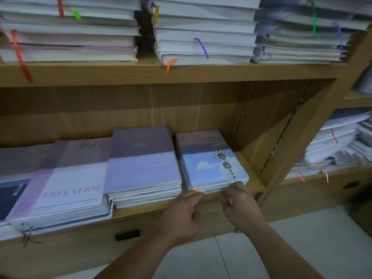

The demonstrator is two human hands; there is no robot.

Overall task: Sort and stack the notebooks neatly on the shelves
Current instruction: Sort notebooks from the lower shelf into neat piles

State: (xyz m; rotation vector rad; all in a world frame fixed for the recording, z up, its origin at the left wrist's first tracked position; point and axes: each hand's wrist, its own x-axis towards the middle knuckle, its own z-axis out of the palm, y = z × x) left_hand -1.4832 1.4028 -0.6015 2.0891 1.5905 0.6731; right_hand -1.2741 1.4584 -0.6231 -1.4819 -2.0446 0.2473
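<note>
Well, motion blur softens the whole view, and I cannot read the title on the top cover of the sky-cover stack (209, 166), the notebooks my task concerns. It lies on the lower shelf (254, 178) at the right end of the row. Its front edge is partly hidden behind the two hands. Far left of that stack, a dark blue cover (12, 198) is cut off by the frame edge.

Just left of the stack, nearly touching it, sits a taller purple stack (143, 160). Beyond that lies a pile topped by the FREEVERSE notebook (72, 190). Above the stack, on the next board, white page-edge piles (203, 31) trail coloured ribbons. To its right, past the upright panel (298, 141), a slumped heap (338, 141) fills the neighbouring unit.

Both forearms reach up from below the stack. The right hand (240, 200) grips its front right corner, fingers curled over the edge. The left hand (182, 215) has its fingertips drawn together at the front edge beside an orange tab (194, 189). I cannot tell whether they pinch anything.
</note>
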